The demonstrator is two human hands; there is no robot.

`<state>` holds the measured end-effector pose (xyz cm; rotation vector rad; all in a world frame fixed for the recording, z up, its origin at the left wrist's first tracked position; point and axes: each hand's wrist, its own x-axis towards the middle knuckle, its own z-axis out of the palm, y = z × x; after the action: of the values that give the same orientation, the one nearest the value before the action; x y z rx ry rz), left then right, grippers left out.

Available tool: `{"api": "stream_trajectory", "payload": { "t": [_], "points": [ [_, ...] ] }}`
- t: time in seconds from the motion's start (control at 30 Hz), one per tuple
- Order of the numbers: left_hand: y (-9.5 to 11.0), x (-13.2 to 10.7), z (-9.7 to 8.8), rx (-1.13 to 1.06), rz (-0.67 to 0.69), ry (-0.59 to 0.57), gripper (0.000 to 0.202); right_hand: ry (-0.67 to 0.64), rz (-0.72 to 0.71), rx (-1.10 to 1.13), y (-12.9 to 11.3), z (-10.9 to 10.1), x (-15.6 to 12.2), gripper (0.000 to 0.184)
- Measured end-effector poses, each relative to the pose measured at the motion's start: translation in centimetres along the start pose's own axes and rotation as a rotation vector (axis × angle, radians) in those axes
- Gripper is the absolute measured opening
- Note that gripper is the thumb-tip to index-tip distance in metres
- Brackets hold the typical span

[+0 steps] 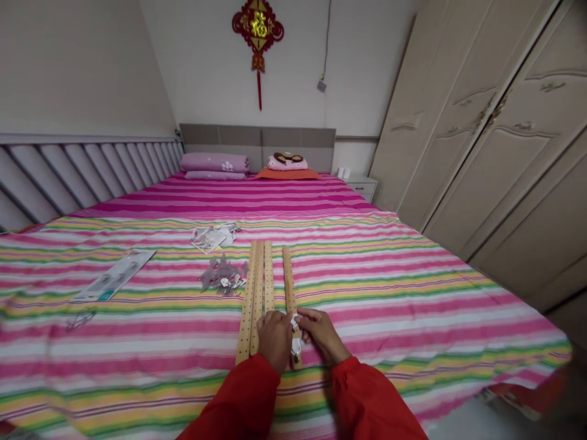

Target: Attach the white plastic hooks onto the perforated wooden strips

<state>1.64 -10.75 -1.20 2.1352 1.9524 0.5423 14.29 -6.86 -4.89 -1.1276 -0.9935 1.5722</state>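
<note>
The right grip [321, 333] pinches a small white piece [294, 321] at a slim, tan, dotted strip [288, 281], the left grip's [274, 335] hold unclear.

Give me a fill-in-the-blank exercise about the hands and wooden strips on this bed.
1. The left hand and right hand emerge from ____ fabric sleeves.
2. In the picture, the lone pale wooden strip lies ____ of the grouped wooden strips.
3. The loose heap of small grey pieces lies ____ of that group.
4. The multicoloured cloth beneath is patterned with ____.

Missing words: red; right; left; stripes.
</note>
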Motion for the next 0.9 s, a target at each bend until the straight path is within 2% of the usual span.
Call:
{"api": "stream_trajectory", "payload": {
  "t": [0.1, 0.17, 0.23, 0.3, 0.4, 0.5, 0.63, 0.73, 0.83, 0.9],
  "points": [
    [-0.5, 0.2, -0.1, -0.057, 0.049, 0.013, 0.030, -0.030, 0.016, -0.002, -0.2, -0.2, -0.2, 0.042],
    [-2.0, 1.0, -0.5, -0.170, 0.108, 0.024, 0.028, -0.014, 0.019, 0.011, -0.3, -0.1, -0.3, 0.045],
    [-4.4, 2.3, -1.3, -0.321, 0.132, 0.096, 0.028, 0.027, 0.024, 0.028, -0.3, 0.0, -0.4, 0.047],
    [-7.7, 3.9, -2.3, -0.379, 0.071, 0.256, 0.027, 0.061, 0.027, 0.037, -0.1, 0.0, -0.4, 0.046],
    [-12.6, 6.1, -4.2, -0.292, -0.010, 0.432, 0.027, 0.061, 0.016, 0.027, 0.2, 0.0, -0.3, 0.041],
    [-15.8, 7.5, -5.8, -0.083, -0.056, 0.451, 0.031, 0.036, -0.002, 0.013, 0.3, -0.2, -0.2, 0.037],
    [-16.9, 8.3, -6.5, 0.153, -0.073, 0.304, 0.043, 0.035, -0.009, 0.009, 0.2, -0.2, -0.3, 0.035],
    [-16.8, 8.4, -6.7, 0.198, -0.074, 0.227, 0.038, 0.040, -0.010, 0.013, 0.2, -0.2, -0.3, 0.035],
    [-16.9, 8.4, -7.1, 0.154, -0.046, 0.248, 0.027, 0.038, -0.012, 0.021, 0.3, -0.2, -0.3, 0.036],
    [-17.3, 8.4, -7.5, 0.045, -0.006, 0.298, 0.022, 0.036, -0.013, 0.023, 0.3, -0.3, -0.2, 0.037]
  ]
}}
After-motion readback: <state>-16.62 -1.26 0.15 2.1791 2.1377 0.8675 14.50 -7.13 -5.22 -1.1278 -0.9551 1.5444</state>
